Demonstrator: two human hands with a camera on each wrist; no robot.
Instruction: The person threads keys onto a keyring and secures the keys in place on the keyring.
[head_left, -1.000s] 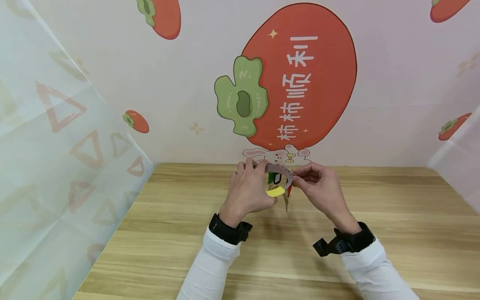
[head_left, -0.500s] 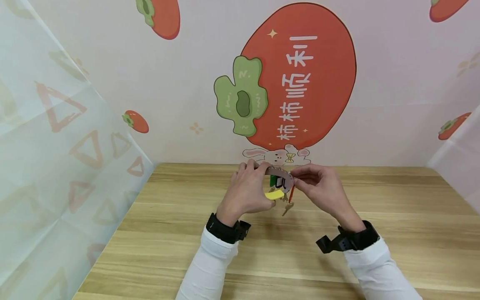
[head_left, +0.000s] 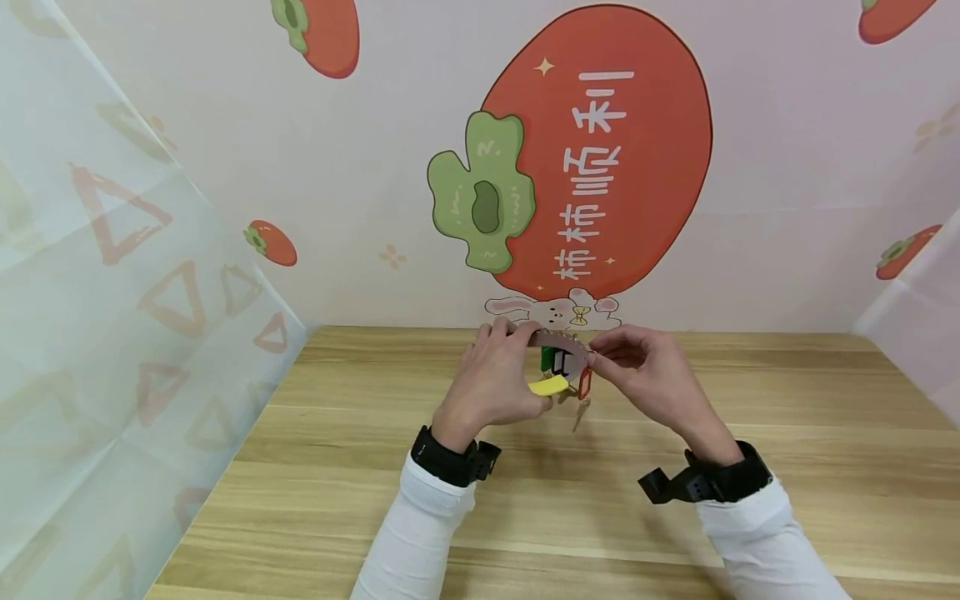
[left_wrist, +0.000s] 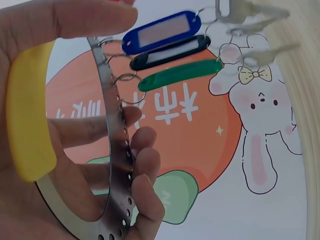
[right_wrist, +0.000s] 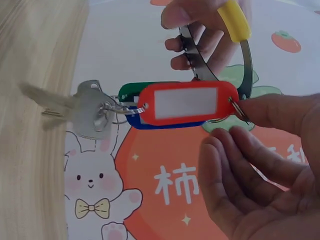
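Note:
My left hand (head_left: 491, 375) holds a curved metal key-holder ring (left_wrist: 117, 165) with small holes along its edge, gripping it at the yellow handle (left_wrist: 30, 115) and the metal band. Blue (left_wrist: 162, 32), black (left_wrist: 171, 52) and green key tags (left_wrist: 181, 74) hang from it on split rings, each with a key. My right hand (head_left: 652, 375) pinches the small split ring (right_wrist: 239, 111) of a red key tag (right_wrist: 185, 102) at the holder's right side. A silver key (right_wrist: 92, 110) dangles from the red tag, which overlaps the green and blue tags in the right wrist view.
Both hands are above a wooden table (head_left: 360, 483). Behind it stands a pale backdrop (head_left: 390, 167) printed with persimmons and a rabbit. A white sheet with triangle prints (head_left: 150, 333) hangs at the left.
The right forearm has shifted slightly right, its fingertips staying by the holder. The red tag has turned from edge-on to show more of its face, and the key below it has swung.

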